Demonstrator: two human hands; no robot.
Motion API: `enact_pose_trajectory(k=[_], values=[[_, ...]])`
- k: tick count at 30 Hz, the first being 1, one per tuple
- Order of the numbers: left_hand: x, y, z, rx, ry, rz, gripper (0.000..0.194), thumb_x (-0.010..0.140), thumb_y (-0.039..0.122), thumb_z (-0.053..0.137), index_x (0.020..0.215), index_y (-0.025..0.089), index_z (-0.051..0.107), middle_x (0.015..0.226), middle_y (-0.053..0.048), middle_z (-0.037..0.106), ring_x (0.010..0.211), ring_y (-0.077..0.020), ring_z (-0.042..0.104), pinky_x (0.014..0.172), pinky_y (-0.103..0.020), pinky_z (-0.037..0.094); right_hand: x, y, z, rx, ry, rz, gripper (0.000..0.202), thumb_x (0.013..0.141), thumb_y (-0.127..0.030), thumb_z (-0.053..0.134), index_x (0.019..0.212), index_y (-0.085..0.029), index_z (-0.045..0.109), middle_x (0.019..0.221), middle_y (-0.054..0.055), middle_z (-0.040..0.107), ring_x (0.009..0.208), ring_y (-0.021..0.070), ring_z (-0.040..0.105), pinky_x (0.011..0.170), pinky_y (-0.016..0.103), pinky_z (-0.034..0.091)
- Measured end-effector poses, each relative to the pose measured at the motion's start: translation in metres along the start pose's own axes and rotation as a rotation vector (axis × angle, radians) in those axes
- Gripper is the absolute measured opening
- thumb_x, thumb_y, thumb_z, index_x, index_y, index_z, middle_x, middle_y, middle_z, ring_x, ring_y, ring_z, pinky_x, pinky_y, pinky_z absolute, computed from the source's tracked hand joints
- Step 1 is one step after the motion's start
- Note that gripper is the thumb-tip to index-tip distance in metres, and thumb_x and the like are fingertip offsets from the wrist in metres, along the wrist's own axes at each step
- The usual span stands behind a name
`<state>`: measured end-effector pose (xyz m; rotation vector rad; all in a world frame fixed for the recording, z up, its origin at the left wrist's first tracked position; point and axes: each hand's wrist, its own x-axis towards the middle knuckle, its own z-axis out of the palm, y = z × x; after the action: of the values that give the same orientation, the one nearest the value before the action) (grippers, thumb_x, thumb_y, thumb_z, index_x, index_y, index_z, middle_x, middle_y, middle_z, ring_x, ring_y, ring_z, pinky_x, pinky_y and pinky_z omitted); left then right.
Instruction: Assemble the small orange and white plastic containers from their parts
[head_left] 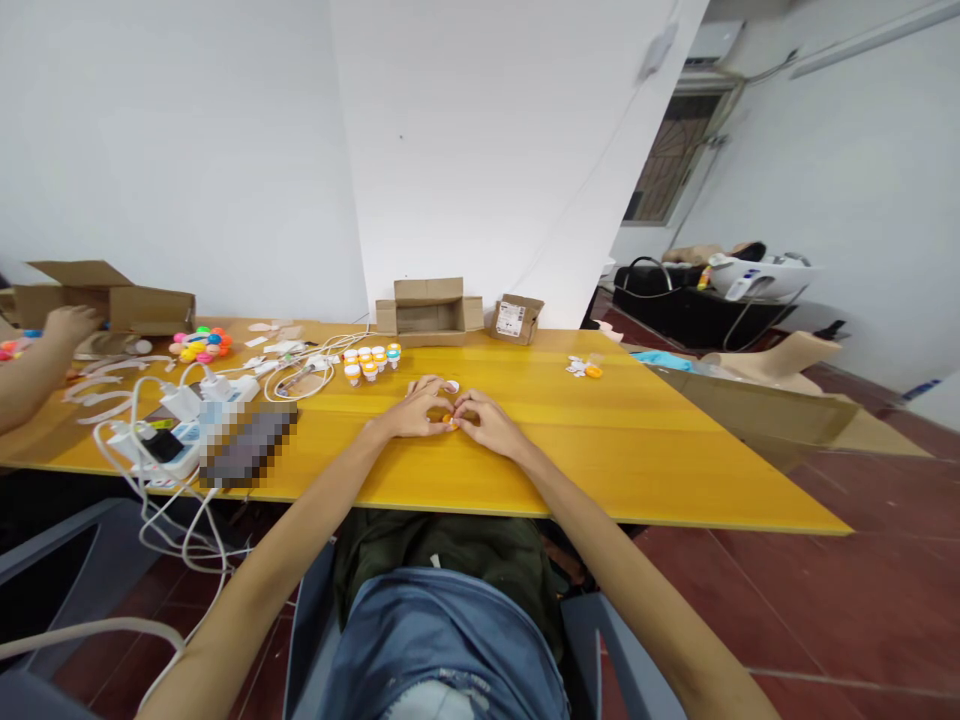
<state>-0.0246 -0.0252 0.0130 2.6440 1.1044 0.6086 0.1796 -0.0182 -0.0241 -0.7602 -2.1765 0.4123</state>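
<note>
On the yellow table [600, 470], my left hand [418, 410] and my right hand [486, 422] meet at the fingertips around a small orange and white piece [450, 422]. Both hands have their fingers pinched on it, and they partly cover it. Just behind them lies a small round white piece [451, 387]. Several white, orange and teal capped pieces [370, 362] stand grouped behind my left hand. Farther right are small white bits beside an orange piece [593, 372].
An open cardboard box [430, 312] and a smaller box [517, 319] stand at the back. Left are a power strip [180, 455], white cables, a pixelated dark object [251, 445] and colourful balls [201, 344]. Another person's hand [71, 325] is at an open box [154, 310].
</note>
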Motion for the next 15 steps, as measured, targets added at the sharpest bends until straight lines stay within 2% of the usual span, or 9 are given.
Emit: enact_pose_trajectory(k=[15], values=[[0.0002,0.0006,0.0001,-0.001,-0.003,-0.003,0.021,0.085,0.046,0.068,0.094,0.029,0.076,0.139,-0.004,0.054,0.134,-0.0320,0.036,0.114,-0.055,0.027,-0.0006,-0.0050,-0.0023,0.008,0.004,0.014,0.012,0.081,-0.013,0.061,0.076,-0.023,0.065,0.097,0.004,0.064,0.096,0.0202,0.063,0.092,0.038,0.051]])
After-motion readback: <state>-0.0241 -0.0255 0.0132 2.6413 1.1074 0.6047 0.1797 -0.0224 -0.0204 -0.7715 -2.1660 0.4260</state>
